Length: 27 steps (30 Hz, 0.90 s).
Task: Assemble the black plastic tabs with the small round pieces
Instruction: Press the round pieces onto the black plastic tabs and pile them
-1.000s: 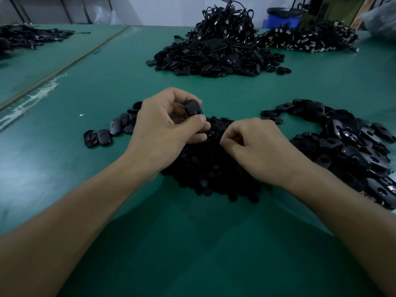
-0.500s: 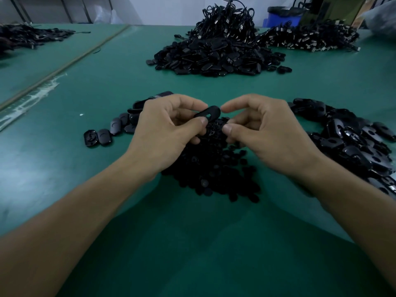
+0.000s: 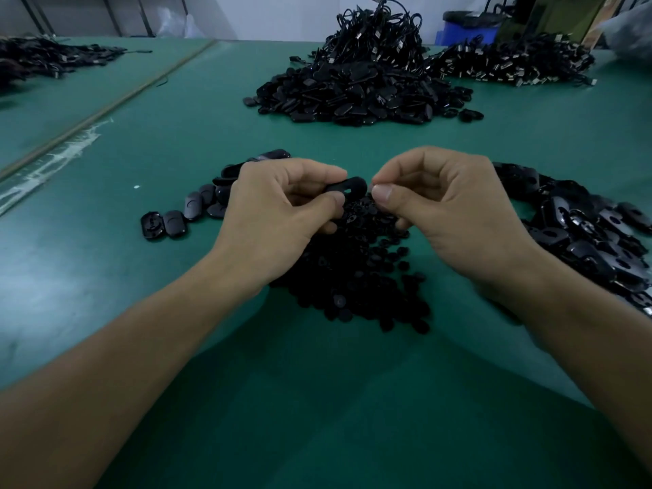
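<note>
Two hands in view, both over the green table [image 3: 317, 400]. The left hand [image 3: 278, 220] is curled, thumb and forefinger pinching one black tab [image 3: 347, 184] by its left end; the tab is held up off the table, lying roughly level, its slot facing me. The right hand [image 3: 455, 213] is narrowed to a pinch, thumb and forefinger tips close together right at the tab's free right end. I cannot tell whether a round piece sits between those tips or whether they grip the tab itself. Directly below and between the hands lies one pile of small round pieces [image 3: 356, 277], too many to count, with loose ones scattered at its near right edge. To the right of the right hand there is one spread heap of tabs [image 3: 582, 227], count not readable. To the left, one short row of tabs [image 3: 183, 217] lies flat on the table; I count at least six, and more are partly hidden behind the left hand. Far side of the table: one large mound of black parts [image 3: 352, 93] with a tangle of cables [image 3: 377, 37] on top, one more cable heap [image 3: 511, 61] at far right, one dark heap [image 3: 46, 60] at far left. One blue barrel [image 3: 465, 30] stands behind.
</note>
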Motion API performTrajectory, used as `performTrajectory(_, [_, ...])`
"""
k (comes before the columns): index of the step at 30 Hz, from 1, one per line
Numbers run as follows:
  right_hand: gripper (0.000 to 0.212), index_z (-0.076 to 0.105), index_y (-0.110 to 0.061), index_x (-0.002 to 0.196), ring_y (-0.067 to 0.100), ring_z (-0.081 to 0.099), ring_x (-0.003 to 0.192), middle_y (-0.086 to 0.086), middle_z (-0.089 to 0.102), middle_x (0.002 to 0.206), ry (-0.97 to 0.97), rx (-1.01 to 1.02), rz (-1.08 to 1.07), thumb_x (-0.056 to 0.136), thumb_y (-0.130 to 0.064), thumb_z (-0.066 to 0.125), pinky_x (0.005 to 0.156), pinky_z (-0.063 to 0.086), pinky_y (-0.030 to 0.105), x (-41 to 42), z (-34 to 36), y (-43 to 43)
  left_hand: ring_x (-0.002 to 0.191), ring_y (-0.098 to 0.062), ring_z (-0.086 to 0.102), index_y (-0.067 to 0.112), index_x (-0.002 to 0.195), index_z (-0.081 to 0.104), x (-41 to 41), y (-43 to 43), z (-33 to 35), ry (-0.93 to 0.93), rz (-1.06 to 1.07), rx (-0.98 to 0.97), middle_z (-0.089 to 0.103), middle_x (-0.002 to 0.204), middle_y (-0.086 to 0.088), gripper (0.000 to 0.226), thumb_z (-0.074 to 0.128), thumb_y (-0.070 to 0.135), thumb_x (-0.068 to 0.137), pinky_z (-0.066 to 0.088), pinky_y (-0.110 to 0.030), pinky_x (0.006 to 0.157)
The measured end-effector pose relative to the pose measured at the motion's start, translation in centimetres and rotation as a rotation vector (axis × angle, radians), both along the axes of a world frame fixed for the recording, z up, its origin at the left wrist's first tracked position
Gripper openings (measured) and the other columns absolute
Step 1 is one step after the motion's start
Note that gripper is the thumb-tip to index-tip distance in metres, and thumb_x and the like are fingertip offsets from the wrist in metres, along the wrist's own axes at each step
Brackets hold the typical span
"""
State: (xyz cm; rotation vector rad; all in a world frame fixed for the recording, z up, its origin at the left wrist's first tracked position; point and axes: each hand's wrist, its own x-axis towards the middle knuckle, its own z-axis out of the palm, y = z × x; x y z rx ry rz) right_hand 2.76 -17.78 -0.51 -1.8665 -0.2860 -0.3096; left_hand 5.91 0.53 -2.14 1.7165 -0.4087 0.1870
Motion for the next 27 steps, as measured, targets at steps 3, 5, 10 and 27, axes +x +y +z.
performTrajectory(3, [0.017,0.071,-0.023,0.080,-0.002,0.057,0.059,-0.013,0.065,0.063,-0.008,0.050,-0.021,0.087,-0.008,0.074,0.058,0.044,0.011,0.0,0.1,-0.1,0.071,-0.017,0.075,0.026,0.091,0.074,-0.1,0.0,0.0,-0.019,0.000,0.002,0.076,0.077,0.005,0.026,0.073,0.000,0.086,0.060,-0.024,0.066])
performTrajectory(5, [0.014,0.071,-0.020,0.081,0.002,0.061,0.060,-0.009,0.068,0.064,0.016,0.096,-0.027,0.087,-0.008,0.073,0.057,0.046,0.012,0.0,0.2,-0.2,0.071,-0.019,0.075,0.027,0.091,0.074,-0.3,-0.1,0.1,-0.042,0.002,0.009,0.077,0.078,0.004,0.025,0.075,0.003,0.085,0.060,-0.025,0.066])
performTrajectory(10, [0.014,0.069,-0.016,0.082,0.010,0.066,0.065,0.001,0.073,0.071,0.096,0.193,0.016,0.089,-0.004,0.070,0.056,0.048,0.017,0.0,0.3,-0.2,0.073,-0.017,0.074,0.028,0.093,0.074,-0.7,-0.3,0.5,-0.109,0.011,0.006,0.077,0.082,0.005,0.021,0.076,0.010,0.081,0.061,-0.030,0.069])
performTrajectory(27, [0.014,0.070,-0.015,0.082,0.010,0.067,0.061,0.003,0.073,0.069,0.021,0.164,0.004,0.088,-0.002,0.070,0.056,0.049,0.018,-0.5,0.5,0.2,0.074,-0.004,0.071,0.027,0.096,0.073,-1.3,-0.6,0.8,-0.145,-0.061,-0.024,0.077,0.082,0.011,0.023,0.075,0.011,0.078,0.057,-0.023,0.074])
